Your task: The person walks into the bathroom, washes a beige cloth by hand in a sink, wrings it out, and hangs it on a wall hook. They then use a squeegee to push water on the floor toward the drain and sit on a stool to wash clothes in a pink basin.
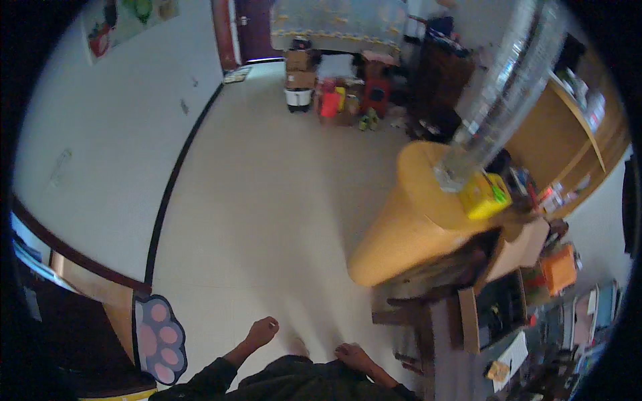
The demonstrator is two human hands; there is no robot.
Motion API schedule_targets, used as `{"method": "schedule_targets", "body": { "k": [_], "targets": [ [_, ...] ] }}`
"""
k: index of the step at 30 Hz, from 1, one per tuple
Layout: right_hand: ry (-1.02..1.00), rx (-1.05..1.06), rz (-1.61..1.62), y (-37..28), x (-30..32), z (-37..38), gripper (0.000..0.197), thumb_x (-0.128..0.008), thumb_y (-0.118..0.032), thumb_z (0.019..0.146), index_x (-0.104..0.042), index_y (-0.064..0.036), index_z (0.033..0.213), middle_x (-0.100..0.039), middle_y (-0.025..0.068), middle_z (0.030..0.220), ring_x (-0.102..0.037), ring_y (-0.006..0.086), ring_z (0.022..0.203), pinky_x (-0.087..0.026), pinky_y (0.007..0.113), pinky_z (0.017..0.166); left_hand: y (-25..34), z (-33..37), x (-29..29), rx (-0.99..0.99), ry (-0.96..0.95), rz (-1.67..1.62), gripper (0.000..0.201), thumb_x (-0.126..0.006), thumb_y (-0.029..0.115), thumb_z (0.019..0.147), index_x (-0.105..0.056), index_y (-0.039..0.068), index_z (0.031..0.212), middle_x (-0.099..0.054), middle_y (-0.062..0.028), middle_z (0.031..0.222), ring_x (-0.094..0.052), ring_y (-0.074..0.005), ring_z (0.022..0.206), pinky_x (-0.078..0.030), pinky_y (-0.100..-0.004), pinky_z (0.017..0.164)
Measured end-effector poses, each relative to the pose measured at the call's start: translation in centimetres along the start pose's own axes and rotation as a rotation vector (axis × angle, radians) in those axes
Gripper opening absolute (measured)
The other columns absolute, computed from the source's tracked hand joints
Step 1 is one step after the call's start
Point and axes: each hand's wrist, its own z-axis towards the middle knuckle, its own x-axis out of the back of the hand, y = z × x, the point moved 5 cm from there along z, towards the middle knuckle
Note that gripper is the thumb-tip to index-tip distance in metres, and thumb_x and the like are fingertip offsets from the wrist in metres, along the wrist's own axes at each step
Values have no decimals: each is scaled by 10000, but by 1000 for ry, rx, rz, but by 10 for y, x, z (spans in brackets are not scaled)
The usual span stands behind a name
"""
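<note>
My left hand point(263, 331) hangs over the pale floor in front of my body, its fingers curled in. A tiny pale spot shows at its fingertips, too small to name. Close to my dark clothing, my right hand point(356, 356) also has its fingers bent inward, and whatever may lie inside them is hidden. Neither hand touches any furniture. A grey and pink paw-shaped mat point(160, 339) lies to the left of my left hand. Nearest to my right hand is dark wooden furniture point(421, 321), on the right.
A yellow-orange counter point(401, 220) with a rounded end carries a yellow box point(485, 196) and a clear-wrapped column point(498, 100). An open cardboard box point(471, 321) stands nearer, at right. Far off are stacked cartons point(299, 70) and a purple door point(256, 30). A white wall point(120, 147) runs along the left.
</note>
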Motion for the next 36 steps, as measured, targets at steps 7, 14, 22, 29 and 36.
{"method": "schedule_targets", "body": {
  "k": [7,14,22,29,36],
  "targets": [
    [68,26,-232,-99,40,154,363,-558,-344,887,-648,-49,1077,-659,179,1058,-622,337,1020,-481,413,911,-137,36,78,363,122,-215,284,-651,279,839,-658,59,1019,-699,-174,937,-677,-322,892,-538,-397,808],
    [-246,374,-584,-150,35,403,280,-562,-296,839,-631,-35,911,-659,127,895,-629,296,831,-520,411,751,-279,71,155,711,17,-333,310,-638,271,826,-637,26,1014,-686,-145,865,-661,-218,631,-560,-356,614],
    [-101,348,-315,-352,116,606,345,-569,-321,903,-634,-15,1049,-678,140,914,-667,214,757,-536,365,722,-267,180,270,879,347,-881,163,-590,167,870,-592,39,970,-619,-124,723,-637,-251,592,-541,-383,496],
    [-202,358,-263,-511,119,744,342,-547,-340,915,-625,-21,1010,-669,132,868,-655,242,766,-525,377,722,-317,363,367,756,109,-1041,244,-641,175,851,-592,14,1027,-639,-159,800,-651,-263,657,-570,-392,554],
    [-110,431,-665,-465,167,860,226,-521,-230,847,-615,-26,817,-637,178,838,-626,352,855,-508,455,761,-314,534,543,707,190,-846,238,-614,185,852,-594,9,1010,-636,-143,798,-640,-247,637,-550,-365,536]
  ]
}}
